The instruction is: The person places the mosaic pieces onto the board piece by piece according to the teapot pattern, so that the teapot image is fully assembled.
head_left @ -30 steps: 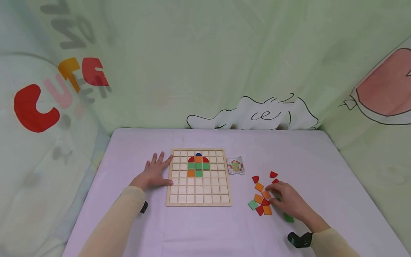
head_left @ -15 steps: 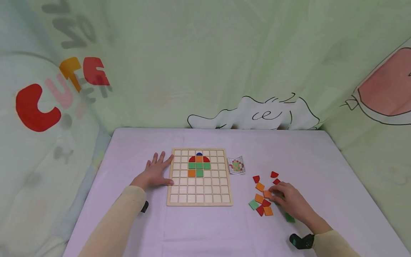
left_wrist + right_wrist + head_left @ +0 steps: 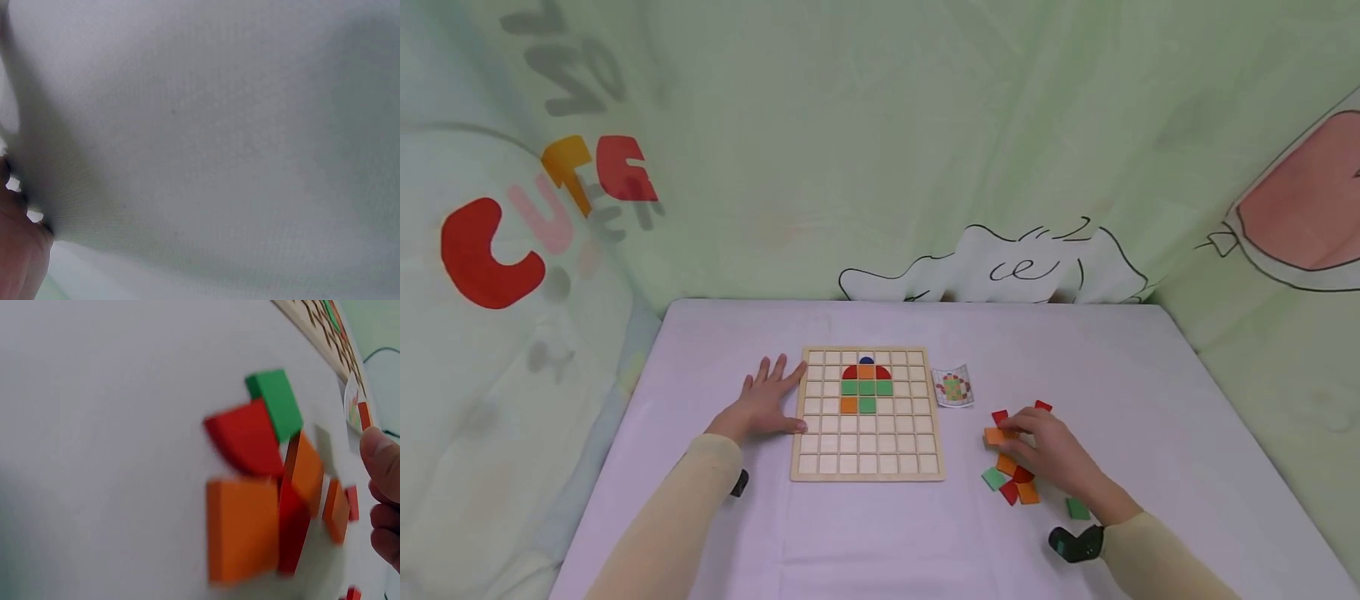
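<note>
My right hand [image 3: 1052, 454] pinches an orange square tile [image 3: 994, 437] between thumb and fingertips, over the loose tiles on the right; the right wrist view has the tile [image 3: 365, 415] at the thumb's tip. Under and around that hand lie an orange tile [image 3: 1028, 493], a red quarter-round tile [image 3: 1009, 492] and a light green tile [image 3: 994, 477]. With fingers spread, my left hand [image 3: 763, 406] rests at the left edge of the wooden grid board [image 3: 867, 477]. Blue, red, orange and green tiles fill several of the board's upper cells. Cloth covers most of the left wrist view.
A small printed pattern card [image 3: 952, 386] lies just right of the board. One darker green tile [image 3: 1078, 509] sits apart, below my right forearm. The cloth-covered table [image 3: 880, 542] ends at a draped backdrop [image 3: 880, 167] behind.
From among the loose tiles, my right hand has moved left and slightly away from me, and an orange tile now shows in its pinch. The left hand has stayed at the board.
</note>
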### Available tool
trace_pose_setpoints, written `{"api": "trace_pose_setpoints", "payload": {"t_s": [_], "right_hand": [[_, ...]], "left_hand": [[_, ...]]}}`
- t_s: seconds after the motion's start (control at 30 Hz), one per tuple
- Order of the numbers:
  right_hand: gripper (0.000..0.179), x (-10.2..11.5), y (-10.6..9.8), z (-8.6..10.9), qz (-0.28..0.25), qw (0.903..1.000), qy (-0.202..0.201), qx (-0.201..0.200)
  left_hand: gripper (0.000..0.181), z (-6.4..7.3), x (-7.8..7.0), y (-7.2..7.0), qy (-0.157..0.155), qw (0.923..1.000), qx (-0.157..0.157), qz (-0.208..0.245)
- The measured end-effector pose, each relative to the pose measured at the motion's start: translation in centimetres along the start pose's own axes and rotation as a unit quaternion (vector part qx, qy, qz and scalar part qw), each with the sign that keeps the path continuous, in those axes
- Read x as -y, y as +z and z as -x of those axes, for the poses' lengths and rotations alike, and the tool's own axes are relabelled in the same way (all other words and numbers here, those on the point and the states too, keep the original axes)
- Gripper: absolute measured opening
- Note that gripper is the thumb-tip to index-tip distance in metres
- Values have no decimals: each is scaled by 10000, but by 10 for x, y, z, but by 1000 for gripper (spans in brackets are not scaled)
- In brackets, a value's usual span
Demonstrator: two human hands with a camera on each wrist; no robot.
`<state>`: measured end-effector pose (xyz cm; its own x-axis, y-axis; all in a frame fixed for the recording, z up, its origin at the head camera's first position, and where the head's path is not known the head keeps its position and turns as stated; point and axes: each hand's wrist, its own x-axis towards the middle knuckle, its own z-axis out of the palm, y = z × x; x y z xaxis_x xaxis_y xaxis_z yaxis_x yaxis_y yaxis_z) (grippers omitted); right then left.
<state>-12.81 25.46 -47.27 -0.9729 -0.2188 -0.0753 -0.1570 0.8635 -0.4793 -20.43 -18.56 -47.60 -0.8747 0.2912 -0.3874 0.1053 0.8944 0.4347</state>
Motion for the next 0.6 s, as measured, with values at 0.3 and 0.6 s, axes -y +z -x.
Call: {"api": "trace_pose_setpoints", "payload": {"t_s": [0.3, 0.6], "right_hand": [[30, 40, 13, -34, -156, 9993, -246, 235], [30, 75, 38, -66, 158, 9974, -668, 198]], "left_hand": [[106, -1, 0, 0, -33, 10000, -7, 10], [107, -1, -1, 1, -84, 10000, 12, -14]]}}
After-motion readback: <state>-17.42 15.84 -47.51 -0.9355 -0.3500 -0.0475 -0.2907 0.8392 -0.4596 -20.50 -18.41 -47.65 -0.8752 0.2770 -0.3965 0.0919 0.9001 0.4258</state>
